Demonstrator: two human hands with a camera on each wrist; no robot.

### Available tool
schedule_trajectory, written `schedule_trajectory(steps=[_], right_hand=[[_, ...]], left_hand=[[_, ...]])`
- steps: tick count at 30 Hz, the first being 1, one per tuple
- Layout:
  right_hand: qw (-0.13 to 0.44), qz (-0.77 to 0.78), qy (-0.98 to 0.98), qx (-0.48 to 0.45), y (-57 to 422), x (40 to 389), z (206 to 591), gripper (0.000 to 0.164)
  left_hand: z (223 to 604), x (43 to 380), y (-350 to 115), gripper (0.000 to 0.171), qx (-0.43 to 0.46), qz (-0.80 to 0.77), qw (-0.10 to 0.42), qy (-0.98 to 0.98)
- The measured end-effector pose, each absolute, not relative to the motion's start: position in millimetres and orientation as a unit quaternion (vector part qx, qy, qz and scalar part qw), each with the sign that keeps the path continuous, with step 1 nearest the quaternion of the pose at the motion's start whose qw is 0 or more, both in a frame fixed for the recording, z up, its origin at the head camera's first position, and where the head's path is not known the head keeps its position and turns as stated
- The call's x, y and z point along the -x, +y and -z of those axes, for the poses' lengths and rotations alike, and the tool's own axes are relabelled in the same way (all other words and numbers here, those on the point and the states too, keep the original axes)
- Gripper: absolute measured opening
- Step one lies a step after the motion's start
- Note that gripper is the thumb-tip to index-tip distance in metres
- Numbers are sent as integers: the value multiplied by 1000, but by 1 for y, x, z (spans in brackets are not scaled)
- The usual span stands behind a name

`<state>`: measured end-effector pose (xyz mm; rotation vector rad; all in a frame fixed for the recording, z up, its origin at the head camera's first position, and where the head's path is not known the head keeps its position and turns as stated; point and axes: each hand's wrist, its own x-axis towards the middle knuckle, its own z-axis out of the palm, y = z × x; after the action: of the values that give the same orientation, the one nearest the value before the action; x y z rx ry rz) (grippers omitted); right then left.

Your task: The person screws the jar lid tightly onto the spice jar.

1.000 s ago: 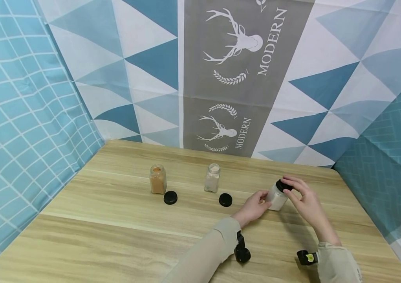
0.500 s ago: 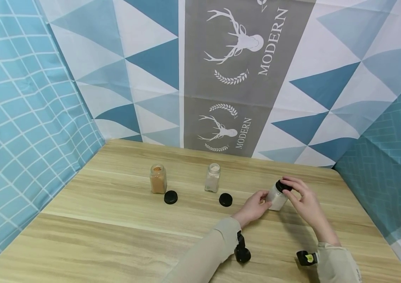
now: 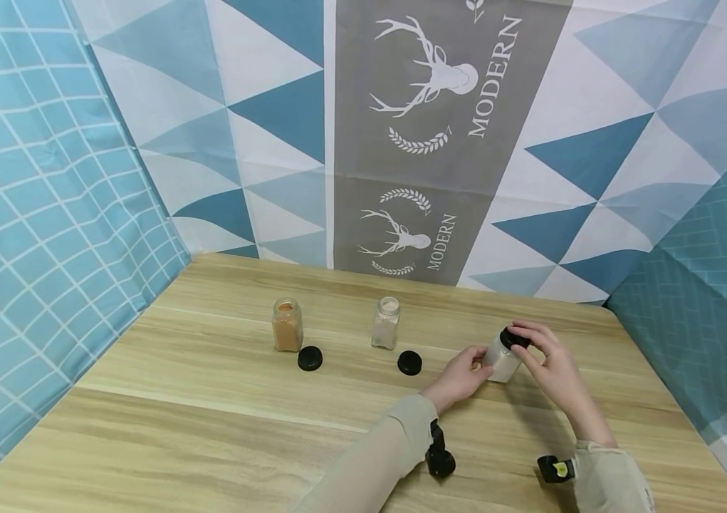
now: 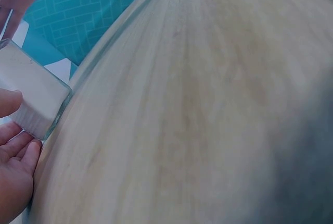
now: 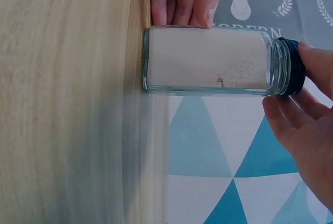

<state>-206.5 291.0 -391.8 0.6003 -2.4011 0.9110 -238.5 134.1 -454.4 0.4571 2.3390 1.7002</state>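
Observation:
A square glass jar point(image 5: 208, 60) of pale powder stands on the table at the right in the head view. My left hand point(image 3: 463, 374) holds its body low down, thumb on one side and fingers on the other. Above, my right hand point(image 3: 547, 356) grips the black screw lid point(image 5: 290, 66) between thumb and fingers. The lid sits on the jar's threaded neck, with glass thread showing below its edge in the right wrist view. In the left wrist view the jar's base point(image 4: 57, 110) meets the wood, and the lid is out of frame.
Further left on the wooden table point(image 3: 209, 442) stand two uncapped jars: one of orange-brown powder point(image 3: 287, 333), one of pale powder point(image 3: 385, 329). A black lid point(image 3: 310, 358) lies by the first, another black lid point(image 3: 410, 363) by the second. Patterned cloth point(image 3: 273, 142) hangs behind.

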Motion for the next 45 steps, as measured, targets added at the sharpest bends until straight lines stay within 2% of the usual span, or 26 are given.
schedule_trajectory(steps=[8, 25, 45], right_hand=[[237, -340, -885, -211, 292, 207, 393, 29], [219, -350, -886, -210, 296, 203, 392, 34], [240, -351, -872, -244, 302, 205, 392, 32]], left_hand=[[454, 238, 134, 39, -158, -577, 104, 795], [455, 239, 135, 39, -154, -577, 100, 796], [457, 240, 135, 39, -159, -575, 96, 797]])
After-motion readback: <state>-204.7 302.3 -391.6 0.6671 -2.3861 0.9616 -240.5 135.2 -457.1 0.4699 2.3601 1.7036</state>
